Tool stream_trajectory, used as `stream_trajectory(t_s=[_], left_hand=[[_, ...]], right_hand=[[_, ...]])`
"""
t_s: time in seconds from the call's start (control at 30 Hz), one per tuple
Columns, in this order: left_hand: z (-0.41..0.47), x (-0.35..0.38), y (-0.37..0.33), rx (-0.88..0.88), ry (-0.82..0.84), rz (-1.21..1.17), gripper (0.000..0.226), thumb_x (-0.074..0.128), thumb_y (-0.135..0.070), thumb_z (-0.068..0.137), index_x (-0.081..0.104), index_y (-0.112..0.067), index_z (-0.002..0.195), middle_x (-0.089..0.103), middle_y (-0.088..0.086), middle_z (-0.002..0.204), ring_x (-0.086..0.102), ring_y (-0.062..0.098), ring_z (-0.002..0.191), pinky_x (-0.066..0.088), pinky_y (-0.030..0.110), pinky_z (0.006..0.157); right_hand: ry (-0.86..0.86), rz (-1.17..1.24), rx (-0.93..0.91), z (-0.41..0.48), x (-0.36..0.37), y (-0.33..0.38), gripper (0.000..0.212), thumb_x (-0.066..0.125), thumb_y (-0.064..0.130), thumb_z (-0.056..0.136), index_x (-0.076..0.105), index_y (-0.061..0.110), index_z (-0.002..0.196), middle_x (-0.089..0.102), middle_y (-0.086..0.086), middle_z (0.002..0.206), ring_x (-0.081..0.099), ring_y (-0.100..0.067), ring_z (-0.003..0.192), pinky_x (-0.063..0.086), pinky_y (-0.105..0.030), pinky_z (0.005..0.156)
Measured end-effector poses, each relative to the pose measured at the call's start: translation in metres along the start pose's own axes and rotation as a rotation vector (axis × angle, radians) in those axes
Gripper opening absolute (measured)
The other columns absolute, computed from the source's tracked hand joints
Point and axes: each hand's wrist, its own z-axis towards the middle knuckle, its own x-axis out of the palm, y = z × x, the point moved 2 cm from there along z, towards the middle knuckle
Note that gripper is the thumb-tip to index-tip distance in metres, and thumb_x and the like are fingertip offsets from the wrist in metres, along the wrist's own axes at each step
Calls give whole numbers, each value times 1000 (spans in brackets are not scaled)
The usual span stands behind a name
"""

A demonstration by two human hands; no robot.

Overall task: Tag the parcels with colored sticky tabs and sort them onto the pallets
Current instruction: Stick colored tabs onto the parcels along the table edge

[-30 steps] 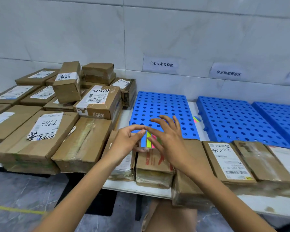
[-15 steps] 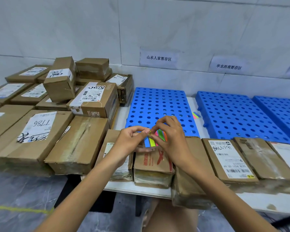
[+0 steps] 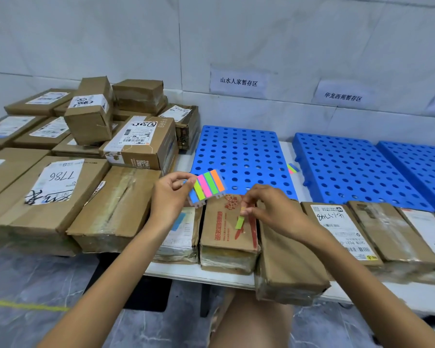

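Note:
My left hand (image 3: 170, 197) pinches a card of colored sticky tabs (image 3: 206, 187) with blue, green, pink and orange strips, held above the parcels. My right hand (image 3: 269, 209) pinches a single yellow-green tab (image 3: 239, 222) just over a small brown parcel with red print (image 3: 224, 227). To its left lies a parcel with a white label (image 3: 181, 234); a plain brown parcel (image 3: 286, 259) lies to its right. Three blue perforated pallets (image 3: 239, 151) (image 3: 349, 169) (image 3: 422, 162) sit behind on the white table.
A large stack of cardboard parcels (image 3: 86, 151) fills the left side. More labelled parcels (image 3: 342, 232) line the table's front edge at the right. A second tab pad (image 3: 293, 168) lies between the first two pallets. Paper signs (image 3: 239, 82) hang on the wall.
My hands have drawn apart: the left lifted the tab card up and left, while the right peeled off a yellow-green tab and moved down right over the red-printed parcel.

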Motion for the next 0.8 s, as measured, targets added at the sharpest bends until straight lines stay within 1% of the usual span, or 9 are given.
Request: stream_trajectory(t_s=[0.07, 0.13, 0.27, 0.43, 0.5, 0.57, 0.63, 0.73, 0.8], left_hand=[[-4, 3, 1, 6, 20, 8, 10, 60, -13, 90, 64, -18, 83, 72, -6, 70, 68, 3, 64, 48, 16, 45], [-8, 6, 2, 18, 44, 24, 10, 60, -14, 90, 64, -19, 83, 71, -9, 64, 67, 0, 62, 46, 14, 44], [-9, 6, 2, 33, 67, 28, 11, 60, -13, 89, 64, -20, 81, 71, -10, 63, 67, -1, 62, 45, 14, 43], [-9, 4, 6, 32, 82, 71, 11, 62, -19, 89, 64, -24, 80, 73, -7, 69, 68, 1, 69, 49, 19, 49], [-8, 7, 8, 25, 105, 88, 7, 63, -22, 88, 65, -24, 82, 74, -2, 77, 70, 10, 77, 54, 28, 57], [-9, 16, 7, 13, 155, 82, 5, 62, -20, 88, 66, -19, 85, 74, 6, 83, 70, 18, 82, 55, 36, 64], [-11, 29, 2, 19, 215, 91, 6, 61, -20, 89, 67, -19, 87, 74, 6, 86, 70, 17, 82, 56, 40, 68], [-15, 53, -5, 56, 310, 101, 7, 60, -21, 89, 67, -21, 89, 74, -2, 84, 67, 5, 66, 56, 31, 64], [-20, 67, -9, 71, 336, 108, 7, 61, -22, 89, 67, -22, 92, 74, -5, 73, 64, 8, 59, 53, 24, 56]], right_hand=[[4, -70, 21, 7, 13, -4, 8, 68, 21, 83, 64, 14, 84, 56, 0, 87, 50, -15, 85, 40, -23, 76], [-63, -155, 34, 11, 27, -8, 12, 67, 25, 84, 62, 15, 87, 50, 4, 85, 45, -13, 86, 39, -28, 78], [-184, -202, 10, 4, 37, -11, 23, 64, 34, 85, 59, 20, 102, 45, 9, 90, 35, -9, 90, 33, -26, 78], [-88, -155, -11, -4, 29, -17, 48, 70, 45, 76, 52, 29, 117, 48, 10, 100, 40, -9, 98, 39, -30, 88], [-215, -93, 24, -7, 21, -22, 47, 68, 44, 78, 52, 29, 119, 55, 9, 104, 46, -9, 102, 41, -30, 91], [-445, -29, 26, -10, 6, -24, 33, 64, 36, 85, 57, 25, 115, 58, 6, 97, 51, -10, 96, 44, -33, 88], [-544, -8, -53, -11, -7, -20, 24, 58, 33, 89, 61, 22, 110, 59, 5, 95, 51, -11, 94, 45, -35, 88], [-505, -168, -182, -16, -14, -13, 37, 45, 41, 90, 63, 21, 115, 57, 1, 108, 46, -14, 106, 38, -34, 94], [-476, -344, -211, -20, -11, -16, 39, 42, 42, 90, 64, 21, 115, 58, -2, 115, 44, -19, 114, 37, -41, 98]])
